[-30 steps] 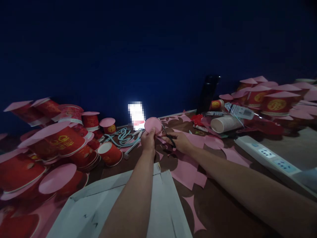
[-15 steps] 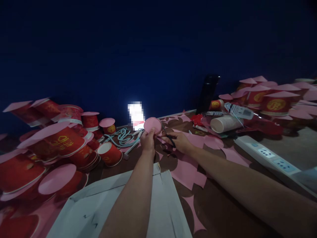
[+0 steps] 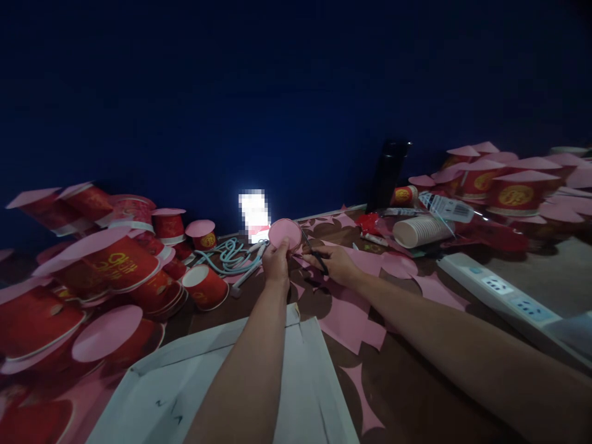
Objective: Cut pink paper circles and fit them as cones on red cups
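Note:
Between the thumb and fingers of my left hand (image 3: 276, 265) is a round pink paper disc (image 3: 283, 233), its face turned toward me. My right hand (image 3: 340, 265) is closed on a pair of dark scissors (image 3: 319, 256). Their blades point up and left, close to the disc's right edge; whether they touch it I cannot tell. Pink paper offcuts (image 3: 345, 314) with curved cut edges lie beneath and beside my right hand. A red paper cup (image 3: 205, 287) rests tilted on the table, left of my left hand.
Red cups with pink discs (image 3: 115, 262) crowd the left; more cups (image 3: 518, 191) stand at right. Nearby are a stack of paper cups (image 3: 423, 231), a black bottle (image 3: 388, 176), a power strip (image 3: 504, 296), a coiled cable (image 3: 229, 256), a bright screen (image 3: 254, 213) and a white board (image 3: 185, 382).
Almost nothing differs. Both hands keep the same hold, with the disc and the scissors in nearly the same place.

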`<state>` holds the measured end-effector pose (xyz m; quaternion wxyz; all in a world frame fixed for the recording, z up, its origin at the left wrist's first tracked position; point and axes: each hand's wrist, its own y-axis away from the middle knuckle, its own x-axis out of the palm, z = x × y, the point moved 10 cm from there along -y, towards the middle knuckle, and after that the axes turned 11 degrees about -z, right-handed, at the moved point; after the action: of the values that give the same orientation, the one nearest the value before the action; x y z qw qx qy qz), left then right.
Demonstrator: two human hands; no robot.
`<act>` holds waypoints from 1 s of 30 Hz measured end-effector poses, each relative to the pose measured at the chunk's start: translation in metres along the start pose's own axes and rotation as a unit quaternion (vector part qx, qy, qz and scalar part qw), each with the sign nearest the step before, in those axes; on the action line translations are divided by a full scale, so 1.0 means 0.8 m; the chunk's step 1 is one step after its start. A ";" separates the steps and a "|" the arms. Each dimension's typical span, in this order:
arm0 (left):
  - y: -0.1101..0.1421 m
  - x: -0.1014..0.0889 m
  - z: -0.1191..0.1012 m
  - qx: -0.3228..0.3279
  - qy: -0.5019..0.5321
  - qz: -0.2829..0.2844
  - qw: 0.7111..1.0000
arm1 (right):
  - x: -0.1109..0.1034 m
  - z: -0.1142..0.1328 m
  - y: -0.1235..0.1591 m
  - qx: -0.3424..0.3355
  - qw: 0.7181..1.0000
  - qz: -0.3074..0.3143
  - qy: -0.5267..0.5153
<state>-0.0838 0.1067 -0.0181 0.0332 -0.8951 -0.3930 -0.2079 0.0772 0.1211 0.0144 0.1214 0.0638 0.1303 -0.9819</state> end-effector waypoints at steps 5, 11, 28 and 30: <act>0.001 0.002 0.001 -0.010 0.009 0.004 1.000 | 0.001 -0.001 0.000 0.008 1.000 -0.001 -0.009; 0.002 0.000 -0.002 -0.008 0.006 -0.002 1.000 | 0.000 0.002 0.000 -0.002 1.000 -0.002 -0.001; 0.003 0.001 -0.001 -0.028 0.026 -0.003 0.999 | 0.001 0.009 0.003 -0.004 1.000 0.002 0.013; 0.003 0.001 -0.001 -0.029 0.021 -0.003 0.999 | 0.001 0.009 0.003 -0.010 1.000 0.003 0.013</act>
<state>-0.0821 0.1055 -0.0172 0.0146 -0.8899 -0.3891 -0.2379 0.0762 0.1170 0.0207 0.1235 0.0762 0.1411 -0.9793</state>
